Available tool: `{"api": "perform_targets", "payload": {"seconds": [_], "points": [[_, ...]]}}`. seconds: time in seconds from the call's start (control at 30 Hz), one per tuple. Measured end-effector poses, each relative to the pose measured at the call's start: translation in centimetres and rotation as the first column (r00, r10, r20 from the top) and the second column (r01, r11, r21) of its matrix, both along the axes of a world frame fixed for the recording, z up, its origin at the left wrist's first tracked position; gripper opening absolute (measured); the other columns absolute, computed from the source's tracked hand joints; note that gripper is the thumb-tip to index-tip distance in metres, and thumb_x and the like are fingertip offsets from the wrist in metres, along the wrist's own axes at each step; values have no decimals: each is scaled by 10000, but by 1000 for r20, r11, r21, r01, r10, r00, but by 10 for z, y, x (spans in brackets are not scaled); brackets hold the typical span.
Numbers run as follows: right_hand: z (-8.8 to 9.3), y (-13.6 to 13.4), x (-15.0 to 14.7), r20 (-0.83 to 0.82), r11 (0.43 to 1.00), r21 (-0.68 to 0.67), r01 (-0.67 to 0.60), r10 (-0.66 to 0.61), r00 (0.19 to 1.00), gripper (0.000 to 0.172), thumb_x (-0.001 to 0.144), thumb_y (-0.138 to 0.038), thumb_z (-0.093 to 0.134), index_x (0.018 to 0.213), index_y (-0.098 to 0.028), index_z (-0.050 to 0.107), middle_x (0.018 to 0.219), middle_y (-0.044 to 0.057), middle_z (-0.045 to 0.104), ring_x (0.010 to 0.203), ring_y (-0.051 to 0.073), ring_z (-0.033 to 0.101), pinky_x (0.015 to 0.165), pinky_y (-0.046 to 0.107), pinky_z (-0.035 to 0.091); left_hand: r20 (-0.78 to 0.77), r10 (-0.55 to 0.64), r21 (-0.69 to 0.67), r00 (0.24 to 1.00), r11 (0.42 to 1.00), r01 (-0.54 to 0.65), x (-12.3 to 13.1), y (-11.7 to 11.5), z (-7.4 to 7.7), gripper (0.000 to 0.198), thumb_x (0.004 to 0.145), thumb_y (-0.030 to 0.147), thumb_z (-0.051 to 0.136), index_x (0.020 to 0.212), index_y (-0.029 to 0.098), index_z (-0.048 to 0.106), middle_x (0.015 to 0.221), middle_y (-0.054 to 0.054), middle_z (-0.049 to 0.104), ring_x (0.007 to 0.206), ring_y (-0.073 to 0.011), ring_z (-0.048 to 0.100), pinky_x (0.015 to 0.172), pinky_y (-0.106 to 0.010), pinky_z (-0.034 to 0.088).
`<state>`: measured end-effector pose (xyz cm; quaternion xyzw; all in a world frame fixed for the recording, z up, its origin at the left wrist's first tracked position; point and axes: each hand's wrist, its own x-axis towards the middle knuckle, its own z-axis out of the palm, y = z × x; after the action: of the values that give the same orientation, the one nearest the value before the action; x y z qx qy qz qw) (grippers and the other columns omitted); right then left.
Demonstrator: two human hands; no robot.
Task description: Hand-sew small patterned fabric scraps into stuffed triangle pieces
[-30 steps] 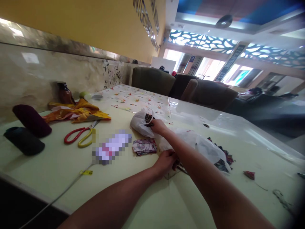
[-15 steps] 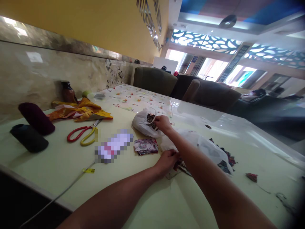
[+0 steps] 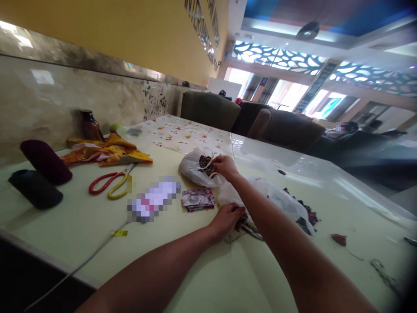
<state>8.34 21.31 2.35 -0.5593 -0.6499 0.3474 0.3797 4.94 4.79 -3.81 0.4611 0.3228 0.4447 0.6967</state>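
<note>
My right hand (image 3: 225,167) is at the mouth of a white plastic bag (image 3: 190,167), its fingers pinched together. Whatever they pinch is too small to make out. Small dark, speckled bits (image 3: 205,162) show in the bag's opening. Below it, my left hand (image 3: 228,219) is closed on a small patterned fabric piece (image 3: 241,223), partly hidden by the fingers. Thin dark cords or strips (image 3: 254,231) lie beside that hand, partly covered by my right forearm. A stack of printed fabric pieces (image 3: 198,199) lies to the left of my hands.
A second plastic bag (image 3: 276,198) with dark fabric pieces (image 3: 309,215) lies to the right. Further left are scissors (image 3: 117,182), a blurred-out phone (image 3: 154,200) with a cable (image 3: 87,261), thread cones (image 3: 35,189), yellow cloth (image 3: 114,150) and a brown bottle (image 3: 90,125).
My right hand's fingers have shifted slightly at the bag's mouth, and more of the bag's contents shows. My left hand stays nearly in place. The whole view has moved slightly.
</note>
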Motion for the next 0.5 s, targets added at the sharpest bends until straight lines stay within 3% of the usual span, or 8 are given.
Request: {"api": "perform_targets", "payload": {"seconds": [0.13, 0.23, 0.37, 0.5], "points": [[17, -12, -1, -146, 1000, -20, 15, -18, 989, 121, 728, -43, 582, 677, -153, 572, 558, 0, 623, 507, 130, 649, 535, 246, 571, 58, 17, -92, 998, 996, -11, 0, 3, -1, 379, 765, 506, 676, 707, 152, 554, 563, 25, 520, 441, -90, 438, 432, -238, 374], [37, -37, 8, -235, 1000, -2, 9, -9, 972, 71, 749, -87, 606, 763, -152, 582, 621, 3, 653, 536, 124, 666, 555, 251, 588, 86, 47, -178, 995, 983, -31, -1, 8, 0, 352, 792, 480, 663, 736, 146, 566, 565, 15, 543, 425, -85, 440, 439, -229, 376], [53, -92, 38, -390, 998, 66, -24, 48, 919, 108, 728, -170, 663, 816, -154, 603, 681, 14, 692, 576, 131, 684, 592, 271, 601, 149, 127, -307, 981, 949, -76, -3, 9, 5, 323, 862, 460, 591, 771, 152, 555, 597, 2, 550, 432, -71, 433, 431, -197, 334], [46, -155, 75, -424, 997, 70, 28, 5, 905, 186, 680, -258, 734, 808, -156, 645, 708, 28, 710, 545, 120, 656, 535, 241, 562, 232, 198, -404, 952, 910, -91, -1, 0, 12, 237, 913, 405, 523, 896, 170, 557, 608, -5, 578, 434, -78, 444, 417, -171, 277]]}}
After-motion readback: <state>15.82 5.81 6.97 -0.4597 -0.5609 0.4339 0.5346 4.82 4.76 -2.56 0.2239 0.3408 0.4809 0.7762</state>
